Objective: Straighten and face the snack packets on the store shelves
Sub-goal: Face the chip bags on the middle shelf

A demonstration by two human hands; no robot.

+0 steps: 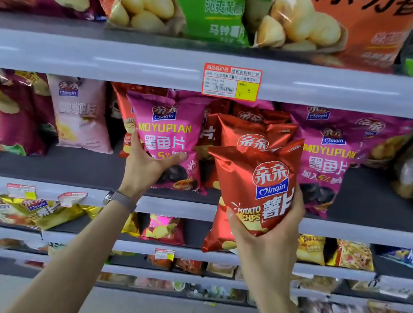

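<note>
Head view, left hand (147, 163): reaching up, forearm slanting in from the lower left, it is gripping the pink packet (169, 138) near its lower left corner, thumb lying across the front and fingers tucked behind the edge.
Head view, right hand (271, 227): raised with the palm turned up, it is cupping and gripping the bottom of a bunch of red chip packets (255, 183), holding them upright.
Pink packet: standing upright at the front of the middle shelf (47, 188), facing forward, just left of the red chip packets.
Wristwatch (119, 200): sitting on the left wrist.
</note>
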